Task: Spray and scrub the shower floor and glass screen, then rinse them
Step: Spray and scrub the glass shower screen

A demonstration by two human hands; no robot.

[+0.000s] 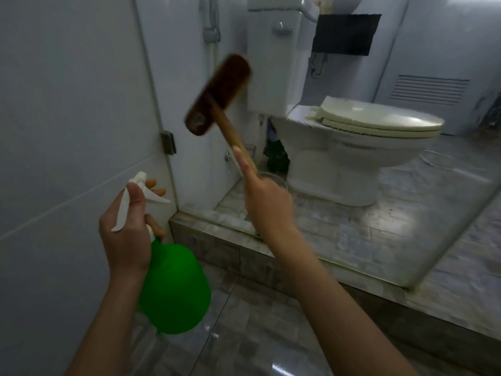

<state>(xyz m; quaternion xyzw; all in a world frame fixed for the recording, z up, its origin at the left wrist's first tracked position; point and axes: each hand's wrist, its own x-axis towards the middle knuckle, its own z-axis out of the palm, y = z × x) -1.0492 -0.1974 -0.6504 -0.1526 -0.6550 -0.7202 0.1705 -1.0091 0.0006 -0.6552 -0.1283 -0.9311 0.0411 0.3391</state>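
Green spray bottle (pixel 173 289) is hanging from my left hand (pixel 127 229), fingers curling round its white trigger head, above the floor tiles just before the raised step (pixel 311 240). My right hand (pixel 267 204) is gripping the wooden handle of a brown brush (pixel 217 96), holding it up in front of the toilet (pixel 352 147). The glass screen (pixel 444 248) is standing on the step's right end.

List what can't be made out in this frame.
Head view:
- Brush: the head is motion-blurred, so the bristles are unreadable.
- Spray bottle: the left hand covers the neck. The body is opaque green, so the fill level is hidden.
- Shower hose: cut off by the top edge.
- Dark green thing beside the toilet: in shadow and too small to identify.
- Black patch: covers whatever is behind it.
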